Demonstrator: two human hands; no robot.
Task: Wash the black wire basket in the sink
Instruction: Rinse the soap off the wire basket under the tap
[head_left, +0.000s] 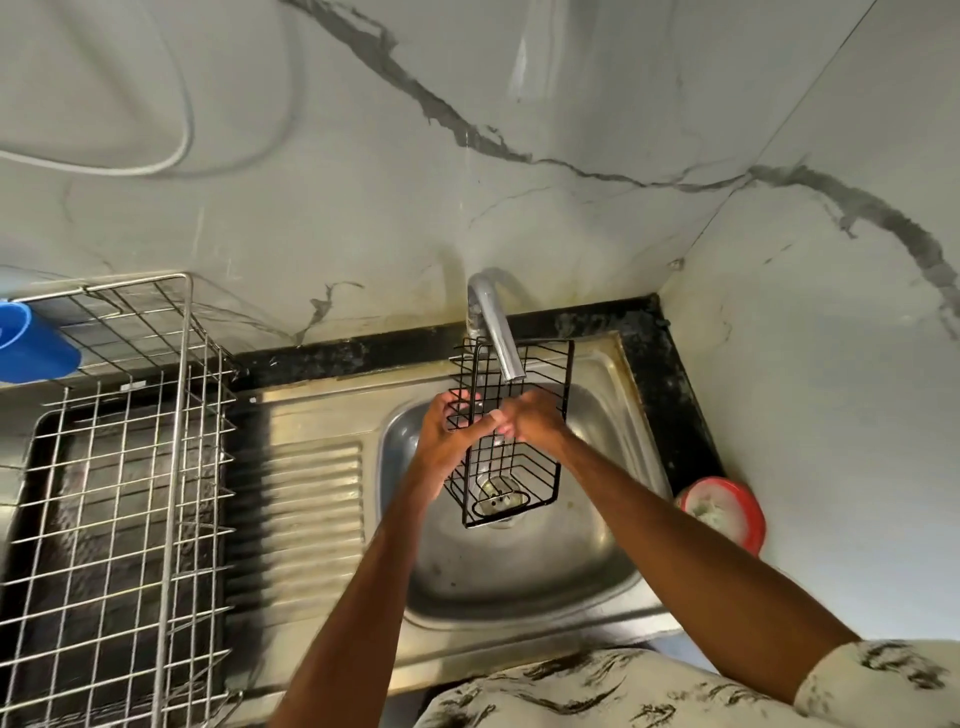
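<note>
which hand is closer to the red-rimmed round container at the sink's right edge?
Right. The right hand grips the black wire basket on the side facing the red-rimmed round container; the left hand holds the basket's far side.

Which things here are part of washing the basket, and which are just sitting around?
In use: black wire basket, left hand, right hand, tap, sink.
Lying about: steel dish rack, blue cup, red-rimmed container.
</note>
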